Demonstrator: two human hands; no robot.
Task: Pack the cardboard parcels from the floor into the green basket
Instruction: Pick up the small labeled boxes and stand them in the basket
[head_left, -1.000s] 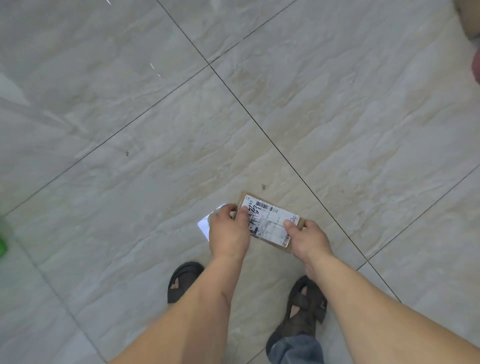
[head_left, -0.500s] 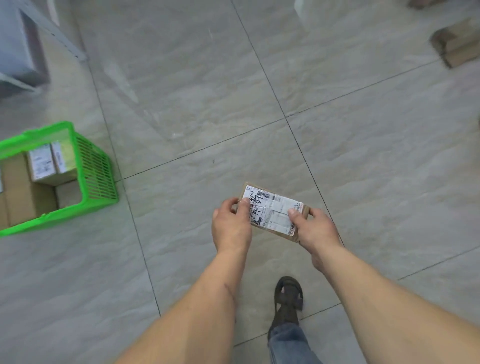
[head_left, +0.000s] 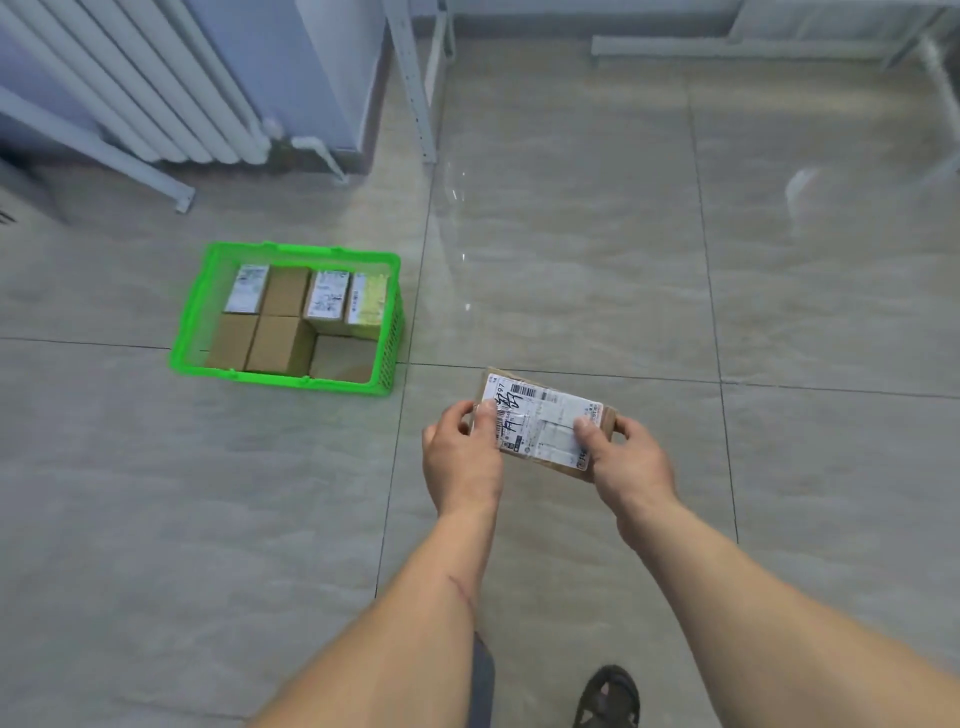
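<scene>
The glossy grey-beige tiled floor (head_left: 571, 234) filled the view, with a white ribbed radiator (head_left: 145, 88) standing at the far left and a bright green plastic mesh basket (head_left: 208, 306) resting on the tiles in front of it, already packed with several brown cardboard parcels (head_left: 283, 317), some bearing white labels. To the right of the basket and clear of it, a flat brown cardboard parcel with a white shipping label (head_left: 543, 423) was held in the air above the floor. The left hand (head_left: 460, 457) had its fingers clamped on the parcel's left end and the right hand (head_left: 628, 457) had its fingers clamped on the right end, thumbs on the label.
</scene>
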